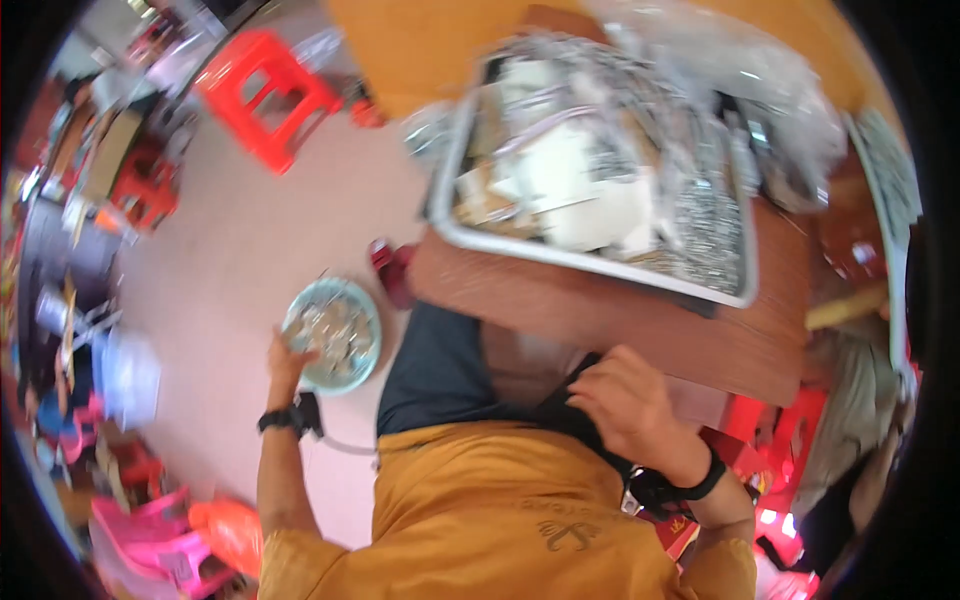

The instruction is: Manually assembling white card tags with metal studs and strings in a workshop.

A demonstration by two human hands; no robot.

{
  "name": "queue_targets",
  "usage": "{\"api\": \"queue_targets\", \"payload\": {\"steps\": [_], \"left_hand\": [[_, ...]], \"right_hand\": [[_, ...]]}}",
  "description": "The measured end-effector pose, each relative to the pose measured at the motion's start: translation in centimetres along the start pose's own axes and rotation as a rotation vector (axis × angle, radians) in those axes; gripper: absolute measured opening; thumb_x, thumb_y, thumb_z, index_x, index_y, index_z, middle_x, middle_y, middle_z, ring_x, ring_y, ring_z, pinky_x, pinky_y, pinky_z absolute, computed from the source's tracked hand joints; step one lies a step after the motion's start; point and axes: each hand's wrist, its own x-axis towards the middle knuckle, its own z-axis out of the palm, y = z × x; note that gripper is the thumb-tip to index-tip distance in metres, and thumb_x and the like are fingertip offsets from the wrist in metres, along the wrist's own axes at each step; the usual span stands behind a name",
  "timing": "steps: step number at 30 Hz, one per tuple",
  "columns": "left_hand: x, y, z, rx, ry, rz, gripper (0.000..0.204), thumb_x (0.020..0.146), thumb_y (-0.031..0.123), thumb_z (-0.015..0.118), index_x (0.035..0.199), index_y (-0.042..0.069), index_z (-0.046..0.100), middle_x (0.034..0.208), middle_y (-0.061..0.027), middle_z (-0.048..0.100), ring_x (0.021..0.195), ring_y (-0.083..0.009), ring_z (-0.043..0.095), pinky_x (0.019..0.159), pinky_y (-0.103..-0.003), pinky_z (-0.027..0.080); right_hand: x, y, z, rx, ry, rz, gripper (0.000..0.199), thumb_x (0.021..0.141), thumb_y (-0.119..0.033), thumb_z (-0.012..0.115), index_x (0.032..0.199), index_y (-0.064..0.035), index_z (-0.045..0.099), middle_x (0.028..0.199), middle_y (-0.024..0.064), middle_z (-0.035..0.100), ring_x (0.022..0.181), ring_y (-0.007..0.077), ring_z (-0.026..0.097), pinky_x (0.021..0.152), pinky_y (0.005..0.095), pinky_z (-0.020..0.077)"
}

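Observation:
On my left, a pale green round basin [374, 350] holds many small shiny pieces, too blurred to name. My left hand [288, 360] is closed on the basin's near-left rim, its thumb over the inside. Above my lap, beside the table's front edge, is my right hand [628, 405]. Its fingers are curled together, and anything within them is hidden. In front of me a white-rimmed tray [600, 265] rests on the brown table [560, 310]. White cards, scraps of brown cardboard and a large heap of small silvery pieces fill it.
Clear plastic bags [740, 70] lie behind and to the right of the tray. A red stool [265, 95] stands on the floor at the far left. Pink chairs [150, 540] and an orange bag [228, 535] sit at the near left. A person's grey-green clothing [850, 420] shows at right.

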Motion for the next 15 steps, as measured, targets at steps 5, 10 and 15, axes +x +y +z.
{"api": "queue_targets", "payload": {"steps": [5,10,15], "left_hand": [[-0.3,9.2,-1.2,-0.324,0.128,0.253,0.083,0.079,0.009,0.079,0.149,-0.006,0.037,0.139,-0.0247,0.056,0.125,-0.0336,0.056,0.105,-0.041,0.045],[-10.3,28.2,-9.2,-0.928,0.090,0.762,0.057,0.090,0.001,0.063,0.144,-0.002,0.046,0.131,-0.0243,0.061,0.109,-0.0266,0.065,0.087,-0.035,0.054],[-20.2,35.8,-19.1,-1.662,-0.621,1.084,0.063,0.094,0.015,0.057,0.151,0.005,0.032,0.151,-0.0203,0.039,0.102,-0.0240,0.059,0.067,-0.037,0.055]], "right_hand": [[0.8,-0.7,-2.1,-0.046,0.107,0.033,0.021,0.070,0.004,0.076,0.087,0.0013,0.064,0.083,0.0129,0.063,0.072,0.0313,0.057,0.064,0.0400,0.0491],[2.7,-0.2,-4.9,-0.161,0.259,0.030,0.022,0.070,0.007,0.075,0.088,0.0016,0.065,0.083,0.0122,0.062,0.073,0.0306,0.056,0.062,0.0403,0.0482],[5.3,1.5,-6.5,-0.315,0.359,0.066,0.019,0.073,0.005,0.075,0.085,-0.0005,0.062,0.080,0.0116,0.060,0.071,0.0325,0.054,0.062,0.0409,0.0446]]}}
